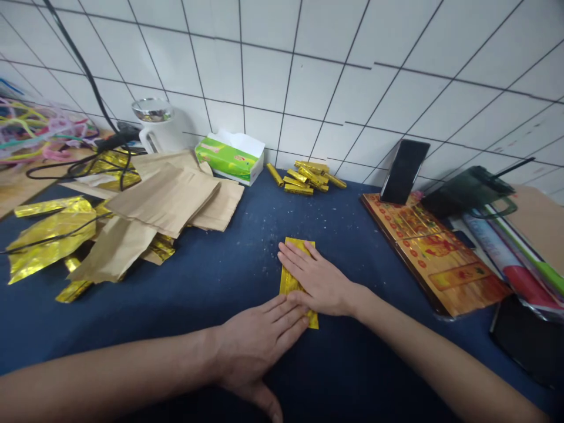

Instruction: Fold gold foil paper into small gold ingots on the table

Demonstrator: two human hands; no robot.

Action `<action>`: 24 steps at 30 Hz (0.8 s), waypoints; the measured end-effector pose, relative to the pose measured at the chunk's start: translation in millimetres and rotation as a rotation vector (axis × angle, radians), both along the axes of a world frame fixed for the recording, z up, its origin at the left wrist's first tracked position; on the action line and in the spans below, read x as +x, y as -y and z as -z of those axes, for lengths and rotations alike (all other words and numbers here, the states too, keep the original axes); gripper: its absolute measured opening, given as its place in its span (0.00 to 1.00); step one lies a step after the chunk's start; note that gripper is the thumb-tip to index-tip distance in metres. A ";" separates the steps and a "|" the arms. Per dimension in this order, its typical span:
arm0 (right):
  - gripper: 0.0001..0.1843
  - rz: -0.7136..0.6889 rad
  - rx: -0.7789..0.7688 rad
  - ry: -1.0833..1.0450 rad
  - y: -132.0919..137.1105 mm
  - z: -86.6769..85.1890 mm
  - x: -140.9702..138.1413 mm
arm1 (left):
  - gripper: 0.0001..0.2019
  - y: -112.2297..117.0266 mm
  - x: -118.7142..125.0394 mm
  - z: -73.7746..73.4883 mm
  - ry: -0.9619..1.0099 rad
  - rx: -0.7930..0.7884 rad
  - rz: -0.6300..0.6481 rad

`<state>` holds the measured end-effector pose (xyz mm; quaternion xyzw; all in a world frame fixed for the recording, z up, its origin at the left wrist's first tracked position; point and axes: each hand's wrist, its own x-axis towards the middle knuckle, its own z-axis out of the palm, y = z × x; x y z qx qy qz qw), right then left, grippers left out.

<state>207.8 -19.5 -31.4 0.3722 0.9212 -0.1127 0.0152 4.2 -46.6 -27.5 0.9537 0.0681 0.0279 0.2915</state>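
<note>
A narrow strip of shiny gold foil paper [288, 283] lies flat on the dark blue tabletop [343, 358]. My right hand [324, 285] rests flat across its upper and middle part, fingers stretched out. Lower down, my left hand [259, 335] lies flat too, its fingertips on the strip's lower part and against the base of my right hand, its thumb spread toward me. Beyond the strip, by the wall, sits a small pile of rolled gold foil pieces [308, 176]. Both hands cover much of the strip.
Brown paper sheets [167, 197] and crumpled gold foil [53, 241] lie at left, near a white mug [163, 132] and a green tissue pack [231, 155]. At right, a phone [404, 171] leans above an orange printed box [436, 252]. A black cable [83, 67] hangs at left.
</note>
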 end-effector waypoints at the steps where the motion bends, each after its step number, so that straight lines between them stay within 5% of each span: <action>1: 0.37 0.002 -0.007 0.000 -0.8 4.7 1.0 | 0.51 1.0 0.2 0.1 -0.007 0.002 -0.002; 10: 0.43 -0.026 -0.062 -0.036 -3.5 1.8 5.4 | 0.36 13.3 -17.8 -10.2 0.087 -0.007 0.075; 15: 0.44 -0.034 -0.055 -0.047 -3.7 6.0 5.7 | 0.20 -21.9 -27.9 -29.5 0.282 0.168 -0.195; 18: 0.51 -0.041 -0.031 -0.049 -3.6 9.3 5.6 | 0.14 -39.8 -21.1 -33.2 0.230 0.204 -0.333; 24: 0.56 -0.038 0.000 -0.039 -2.5 13.6 4.5 | 0.22 -42.0 -2.7 -7.2 0.121 0.276 -0.062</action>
